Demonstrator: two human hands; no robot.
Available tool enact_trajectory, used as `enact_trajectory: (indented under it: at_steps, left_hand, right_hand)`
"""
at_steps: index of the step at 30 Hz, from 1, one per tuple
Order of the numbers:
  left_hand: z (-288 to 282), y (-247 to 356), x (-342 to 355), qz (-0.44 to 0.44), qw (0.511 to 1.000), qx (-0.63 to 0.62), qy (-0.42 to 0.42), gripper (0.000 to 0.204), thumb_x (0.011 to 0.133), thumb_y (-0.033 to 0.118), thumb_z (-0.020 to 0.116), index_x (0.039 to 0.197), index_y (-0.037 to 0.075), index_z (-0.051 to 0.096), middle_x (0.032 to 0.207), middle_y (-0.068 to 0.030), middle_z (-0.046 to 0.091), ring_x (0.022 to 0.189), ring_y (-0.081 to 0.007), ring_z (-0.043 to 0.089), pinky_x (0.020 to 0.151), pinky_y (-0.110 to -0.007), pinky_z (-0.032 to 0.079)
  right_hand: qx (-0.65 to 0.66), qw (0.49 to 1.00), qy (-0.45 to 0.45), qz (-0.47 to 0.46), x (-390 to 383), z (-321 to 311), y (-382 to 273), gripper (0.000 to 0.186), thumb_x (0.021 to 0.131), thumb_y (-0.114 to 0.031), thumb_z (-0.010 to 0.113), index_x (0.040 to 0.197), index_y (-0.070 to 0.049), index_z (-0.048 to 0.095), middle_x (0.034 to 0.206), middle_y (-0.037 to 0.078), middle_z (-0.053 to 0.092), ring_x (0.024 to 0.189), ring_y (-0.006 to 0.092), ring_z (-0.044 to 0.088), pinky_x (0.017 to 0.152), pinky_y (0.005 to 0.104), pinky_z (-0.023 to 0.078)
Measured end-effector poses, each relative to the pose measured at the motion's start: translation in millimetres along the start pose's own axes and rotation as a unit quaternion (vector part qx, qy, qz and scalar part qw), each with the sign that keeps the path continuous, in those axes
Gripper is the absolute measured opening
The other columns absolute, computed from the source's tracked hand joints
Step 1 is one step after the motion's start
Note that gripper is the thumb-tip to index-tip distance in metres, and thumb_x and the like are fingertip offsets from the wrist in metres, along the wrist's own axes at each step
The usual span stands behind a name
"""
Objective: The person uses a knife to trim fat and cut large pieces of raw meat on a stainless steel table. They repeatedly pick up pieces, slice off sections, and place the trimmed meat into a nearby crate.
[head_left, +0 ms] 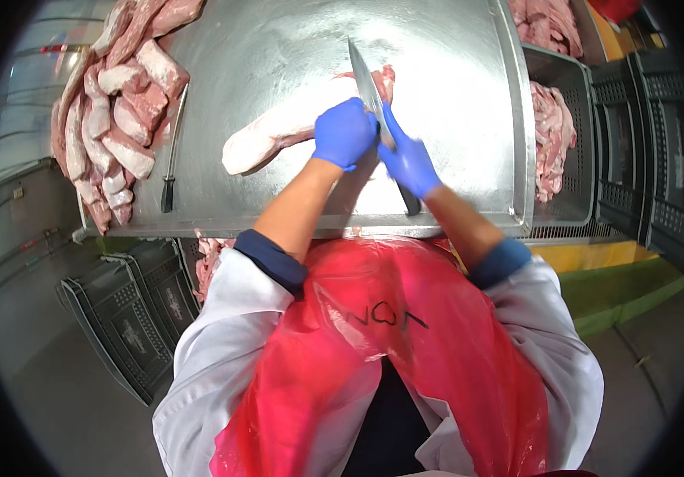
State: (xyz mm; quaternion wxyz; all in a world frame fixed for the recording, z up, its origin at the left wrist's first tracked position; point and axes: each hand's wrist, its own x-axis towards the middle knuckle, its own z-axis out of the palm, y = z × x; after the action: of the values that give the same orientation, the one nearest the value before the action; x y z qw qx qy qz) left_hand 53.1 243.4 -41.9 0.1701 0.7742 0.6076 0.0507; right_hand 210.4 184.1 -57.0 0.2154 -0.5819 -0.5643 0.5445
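Observation:
A long, pale, fatty piece of raw meat lies across the metal work table. My left hand, in a blue glove, is closed over the meat's middle and hides part of it. A redder end of the meat shows beyond the blade. My right hand, also gloved in blue, grips a long knife. Its blade points away from me, close beside my left fist, and a black handle end shows below the right hand. Where the edge meets the meat is hidden.
Several meat pieces are heaped at the table's left, beside a sharpening steel with a black handle. Past the raised right edge, a grey crate holds meat trimmings. More dark crates stand at lower left and far right.

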Motion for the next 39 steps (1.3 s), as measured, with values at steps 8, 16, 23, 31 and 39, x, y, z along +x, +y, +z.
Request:
enact_trajectory:
  at_steps: [8, 16, 23, 31, 39]
  left_hand:
    - [-8.7, 39.2, 8.1, -0.033, 0.991, -0.087, 0.1, 0.034, 0.099, 0.026, 0.048, 0.087, 0.0, 0.066, 0.083, -0.0199, 0.068, 0.075, -0.0357, 0.069, 0.067, -0.046, 0.055]
    - [27.9, 59.3, 1.5, -0.088, 0.972, -0.026, 0.219, 0.032, 0.1, 0.025, 0.049, 0.103, -0.002, 0.067, 0.074, -0.013, 0.069, 0.067, -0.0284, 0.07, 0.065, -0.042, 0.054]
    - [-10.2, 42.8, -1.6, -0.048, 0.963, -0.178, 0.194, 0.019, 0.091, 0.02, 0.058, 0.087, 0.002, 0.063, 0.073, -0.0159, 0.067, 0.065, -0.0291, 0.068, 0.059, -0.042, 0.054]
    - [-26.0, 33.5, -0.8, -0.055, 0.924, -0.27, 0.266, 0.019, 0.088, 0.023, 0.063, 0.083, 0.005, 0.06, 0.071, -0.0144, 0.064, 0.064, -0.0314, 0.066, 0.058, -0.044, 0.051]
    - [-38.8, 22.0, 4.3, -0.008, 0.878, -0.319, 0.357, 0.012, 0.085, 0.014, 0.066, 0.083, 0.005, 0.059, 0.072, -0.0138, 0.063, 0.067, -0.0352, 0.065, 0.06, -0.045, 0.051]
  right_hand:
    - [0.063, 0.988, 0.05, -0.133, 47.7, 8.9, 20.7, 0.069, 0.09, -0.021, 0.065, 0.152, -0.006, 0.038, 0.101, 0.02, 0.073, 0.087, 0.0268, 0.072, 0.077, 0.0367, 0.056]
    - [0.168, 0.985, -0.019, -0.019, -0.5, 45.3, 61.7, 0.052, 0.095, -0.024, 0.067, 0.141, -0.004, 0.051, 0.138, 0.01, 0.058, 0.123, 0.0208, 0.056, 0.104, 0.0361, 0.047]
    - [0.077, 0.995, -0.035, -0.061, 8.2, 60.2, 65.5, 0.054, 0.096, -0.02, 0.065, 0.144, -0.003, 0.045, 0.143, 0.012, 0.051, 0.131, 0.0245, 0.049, 0.11, 0.0386, 0.04]
    - [0.072, 0.993, -0.076, -0.05, 28.2, 72.4, 95.8, 0.055, 0.097, -0.021, 0.065, 0.146, -0.006, 0.044, 0.147, 0.013, 0.048, 0.135, 0.0265, 0.045, 0.114, 0.0412, 0.037]
    - [-0.09, 0.985, -0.135, 0.067, 86.1, 76.2, -34.1, 0.065, 0.098, -0.02, 0.064, 0.153, -0.006, 0.033, 0.118, 0.011, 0.06, 0.098, 0.0188, 0.056, 0.088, 0.0375, 0.048]
